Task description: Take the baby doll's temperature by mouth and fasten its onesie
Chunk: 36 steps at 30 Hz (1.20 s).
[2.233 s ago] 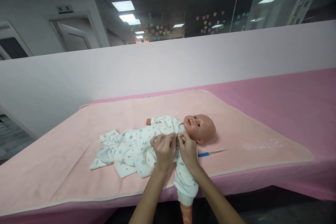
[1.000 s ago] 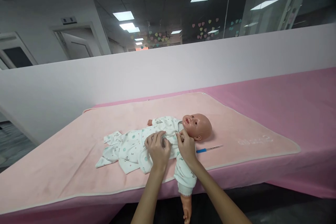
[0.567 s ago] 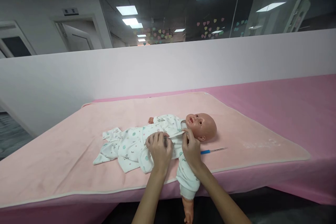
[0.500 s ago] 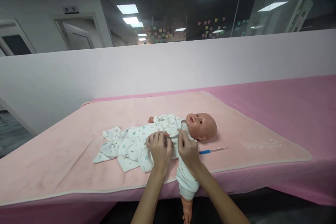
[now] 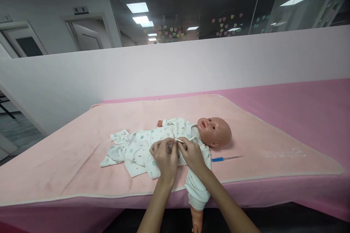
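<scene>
Doll: lying face up on the peach mat, the doll (image 5: pixel 214 133) has its long axis running across my view, head to the right and clothed legs (image 5: pixel 116 153) to the left.
Jacket: the white printed jacket (image 5: pixel 177 125) is on the doll's chest, straight ahead of both wrists.
Left hand: the left hand (image 5: pixel 166 156) has thumb and fingers drawn together at the jacket front, on the leg side; I read it as clamped on the cloth.
Right hand: the right hand (image 5: pixel 191 153) pinches a pale edge of the same jacket, thumb against finger, on the head side.
Key relation: the fingertips of the two hands nearly meet over mid-chest, with a short bit of edge showing between them. Neither hand is clearly nearer; both forearms come in from the near side, across the doll's length. What lies under the fingertips I cannot tell.
Near sleeve: the near sleeve (image 5: pixel 197 189) points toward me, just left of the right forearm, its bare end (image 5: pixel 197 218) past the rim.
Far fist: the small far fist (image 5: pixel 160 123) rests on the mat (image 5: pixel 259 131).
Blue-ended stick: the thin stick (image 5: pixel 218 159) lies beside the near shoulder, right of the right hand — touching neither hand.
Support: mat on a pink-covered counter (image 5: pixel 306 105), white partition (image 5: pixel 191 65) behind.
</scene>
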Each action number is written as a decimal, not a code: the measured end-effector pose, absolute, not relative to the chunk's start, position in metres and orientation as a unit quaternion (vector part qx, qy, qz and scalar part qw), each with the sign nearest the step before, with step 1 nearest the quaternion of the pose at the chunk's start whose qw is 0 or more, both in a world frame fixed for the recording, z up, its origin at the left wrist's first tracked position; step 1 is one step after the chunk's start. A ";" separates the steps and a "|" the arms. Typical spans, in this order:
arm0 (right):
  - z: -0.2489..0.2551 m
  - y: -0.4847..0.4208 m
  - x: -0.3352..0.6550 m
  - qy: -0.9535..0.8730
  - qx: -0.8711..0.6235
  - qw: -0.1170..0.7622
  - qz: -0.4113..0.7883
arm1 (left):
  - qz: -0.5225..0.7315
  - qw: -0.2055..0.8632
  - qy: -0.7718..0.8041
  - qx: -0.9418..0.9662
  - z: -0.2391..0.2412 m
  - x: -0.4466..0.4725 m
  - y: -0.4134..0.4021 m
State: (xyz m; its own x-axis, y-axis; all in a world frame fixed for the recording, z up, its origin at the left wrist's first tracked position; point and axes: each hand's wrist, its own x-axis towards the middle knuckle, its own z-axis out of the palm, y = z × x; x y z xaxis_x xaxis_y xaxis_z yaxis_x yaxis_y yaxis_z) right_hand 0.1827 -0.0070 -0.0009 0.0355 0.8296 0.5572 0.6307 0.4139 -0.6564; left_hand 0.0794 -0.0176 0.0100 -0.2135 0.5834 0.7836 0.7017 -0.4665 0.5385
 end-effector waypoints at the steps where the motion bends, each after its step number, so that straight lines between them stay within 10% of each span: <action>1: -0.001 -0.008 0.183 -0.686 -0.534 0.484 0.103 | -0.585 0.051 -0.516 -0.624 0.010 0.079 -0.018; 20: 0.007 -0.016 0.175 -0.654 -0.527 0.541 0.045 | -0.503 -0.022 -0.629 -0.593 0.012 0.049 -0.029; 36: 0.011 -0.014 0.162 -0.728 -0.445 0.461 0.244 | -0.508 -0.053 -0.598 -0.617 0.009 0.050 -0.029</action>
State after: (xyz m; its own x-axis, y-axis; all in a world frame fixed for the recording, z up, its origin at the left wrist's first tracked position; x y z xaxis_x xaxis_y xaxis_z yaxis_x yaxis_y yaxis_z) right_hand 0.1619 -0.0143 0.0107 -0.1795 0.8724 0.4547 0.4230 0.4857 -0.7649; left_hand 0.0496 -0.0285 0.0090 -0.2321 0.7926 0.5639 0.6839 -0.2792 0.6740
